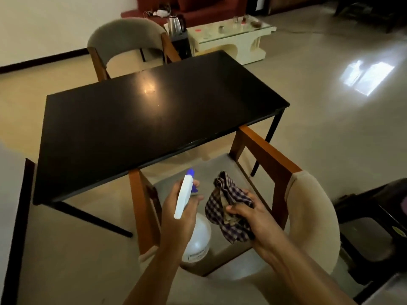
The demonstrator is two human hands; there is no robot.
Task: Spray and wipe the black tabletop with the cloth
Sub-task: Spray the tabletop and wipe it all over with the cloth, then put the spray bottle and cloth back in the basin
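The black tabletop [136, 119] fills the middle of the view, bare, with a light glare near its far side. My left hand [176, 214] grips a white spray bottle [193, 241] by its neck; the blue nozzle [190, 172] points toward the table's near edge. My right hand [246, 214] holds a bunched checked cloth [222, 201]. Both hands hover above a chair seat, short of the table's near edge. The bottle's round body is partly hidden behind my left hand.
A wooden chair with beige padding [308, 216] stands between me and the table. Another chair [127, 38] sits at the far side. A cream glass-topped coffee table [231, 38] and a metal kettle [175, 24] lie beyond. Shiny floor spreads to the right.
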